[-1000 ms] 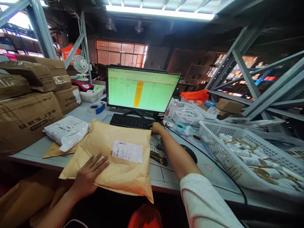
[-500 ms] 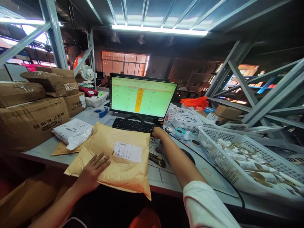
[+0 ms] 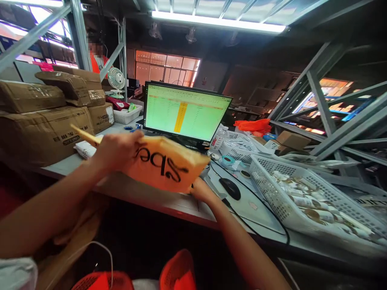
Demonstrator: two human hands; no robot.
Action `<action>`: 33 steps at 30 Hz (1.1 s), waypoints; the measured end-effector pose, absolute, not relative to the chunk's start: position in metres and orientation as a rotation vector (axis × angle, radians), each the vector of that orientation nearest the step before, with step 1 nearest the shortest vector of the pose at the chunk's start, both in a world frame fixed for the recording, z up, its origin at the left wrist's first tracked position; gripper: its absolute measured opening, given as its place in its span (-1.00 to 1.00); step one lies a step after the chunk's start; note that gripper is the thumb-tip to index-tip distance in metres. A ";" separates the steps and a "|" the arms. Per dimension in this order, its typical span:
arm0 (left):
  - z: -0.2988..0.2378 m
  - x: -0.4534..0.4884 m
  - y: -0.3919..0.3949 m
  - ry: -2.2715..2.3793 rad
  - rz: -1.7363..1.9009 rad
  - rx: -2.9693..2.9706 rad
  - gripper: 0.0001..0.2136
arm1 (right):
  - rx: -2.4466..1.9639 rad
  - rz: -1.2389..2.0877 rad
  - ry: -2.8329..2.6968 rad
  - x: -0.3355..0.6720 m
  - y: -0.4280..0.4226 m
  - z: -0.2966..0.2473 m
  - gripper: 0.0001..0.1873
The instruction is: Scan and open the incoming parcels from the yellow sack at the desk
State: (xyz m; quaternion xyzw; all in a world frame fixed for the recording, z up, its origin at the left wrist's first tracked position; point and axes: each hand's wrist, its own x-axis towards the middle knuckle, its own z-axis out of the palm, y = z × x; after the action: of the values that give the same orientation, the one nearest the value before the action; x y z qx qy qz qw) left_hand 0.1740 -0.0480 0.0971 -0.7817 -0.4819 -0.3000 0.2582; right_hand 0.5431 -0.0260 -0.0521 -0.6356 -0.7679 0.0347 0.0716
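A yellow padded envelope (image 3: 160, 161) is raised off the desk and tilted, with large black printed lettering facing me upside down. My left hand (image 3: 121, 149) is closed on its left part, fingers curled over the upper edge. At the lower right corner my right hand (image 3: 201, 191) is closed on the envelope; its fingertips are partly hidden. Behind my left wrist, a white plastic parcel (image 3: 85, 149) lies on the desk. A black computer mouse (image 3: 230, 189) is to the right of my right hand. The keyboard is hidden behind the envelope.
A lit monitor (image 3: 187, 114) stands behind the envelope. Cardboard boxes (image 3: 45, 133) are stacked at left. A white perforated basket (image 3: 272, 197) holding several label rolls is at right, beside a black cable (image 3: 266, 207). Blue-green tape (image 3: 228, 160) lies nearby. A person in orange (image 3: 96, 60) is far back.
The envelope has been lifted and turned, so its labelled face is no longer visible. My left hand went from lying flat to gripping it. My right hand came back from the keyboard to its corner.
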 end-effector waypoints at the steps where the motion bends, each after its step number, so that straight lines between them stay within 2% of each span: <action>1: 0.118 0.176 -0.043 -1.384 -0.763 -2.065 -0.72 | -1.940 0.084 -2.321 0.537 -0.031 -0.057 -0.52; 4: 0.145 0.185 -0.024 -1.472 -0.624 -2.047 -0.68 | -2.004 0.036 -2.308 0.526 -0.039 -0.063 -0.60; 7: 0.128 0.189 -0.005 -1.448 -0.546 -2.149 -0.65 | -2.006 0.018 -2.173 0.535 -0.038 -0.048 -0.54; 11: 0.100 0.190 0.002 -1.482 -0.571 -2.157 -0.60 | -1.780 -0.101 -1.795 0.560 -0.038 0.014 -0.49; 14: 0.098 0.184 -0.004 -1.560 -0.577 -2.103 -0.62 | -1.484 -0.171 -1.825 0.554 -0.048 0.071 -0.48; 17: 0.097 0.157 -0.007 -1.629 -0.515 -2.095 -0.59 | -1.313 -0.182 -1.968 0.526 -0.062 0.104 -0.49; 20: 0.085 0.116 -0.008 -1.684 -0.520 -2.090 -0.67 | -1.245 -0.156 -2.111 0.497 -0.067 0.105 -0.54; 24: 0.068 0.086 -0.013 -1.615 -0.800 -2.054 -0.69 | -1.187 -0.166 -2.282 0.464 -0.052 0.095 -0.62; 28: 0.079 0.098 -0.024 -1.387 -0.913 -2.017 -0.63 | -1.134 -0.453 -2.410 0.425 -0.032 0.106 -0.64; 33: 0.106 0.120 -0.035 -1.157 -0.814 -2.025 -0.57 | -0.944 -0.843 -2.440 0.388 -0.027 0.132 -0.41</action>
State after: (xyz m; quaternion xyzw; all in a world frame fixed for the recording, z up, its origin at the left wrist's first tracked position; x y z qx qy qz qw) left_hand 0.1201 -0.0352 0.1060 -0.7739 -0.4423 -0.3111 0.3296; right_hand 0.3875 -0.0270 0.1322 -0.3369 -0.8706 -0.3008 0.1951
